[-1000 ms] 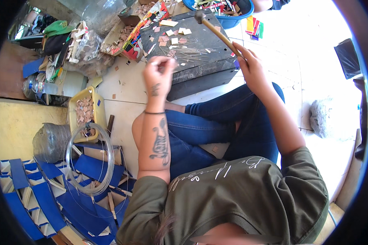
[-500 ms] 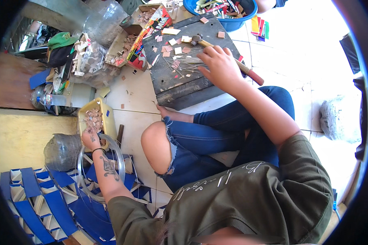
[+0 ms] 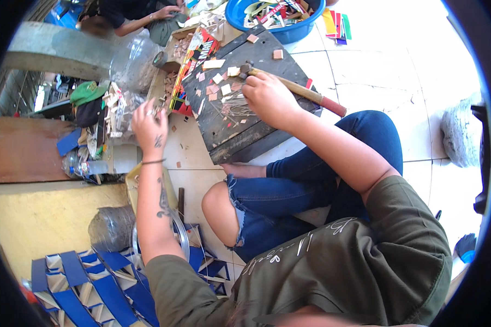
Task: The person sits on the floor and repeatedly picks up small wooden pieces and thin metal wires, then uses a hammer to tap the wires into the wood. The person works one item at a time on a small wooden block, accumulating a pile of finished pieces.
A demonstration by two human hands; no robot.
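Observation:
My left hand [image 3: 149,129] is raised above the yellow tray [image 3: 170,184], beside a clear plastic bag of pale offcuts [image 3: 117,106]. Its bent fingers close around small brownish bits [image 3: 158,113], too small to name surely. Over the dark wooden block [image 3: 229,146], my right hand [image 3: 271,99] has its fingers bent down, the tips partly hidden. Thin metal wires [image 3: 233,107] lie beneath and beside it. Behind its fingers a hammer [image 3: 303,91] lies on the block, its handle pointing right. Small pink and white squares [image 3: 217,79] are scattered on the block.
A cardboard box [image 3: 188,65] of small pieces stands left of the block. Behind is a blue basin [image 3: 297,34] of colourful scraps. A coil of clear tubing or wire [image 3: 184,240] and blue-and-white folded pieces [image 3: 87,278] lie lower left. Another person's hand [image 3: 166,12] shows at the top.
My left hand has risen out of the yellow tray and moved forward toward the cardboard box. My right hand has shifted slightly left over the wires, its fingers more bent. The view has shifted.

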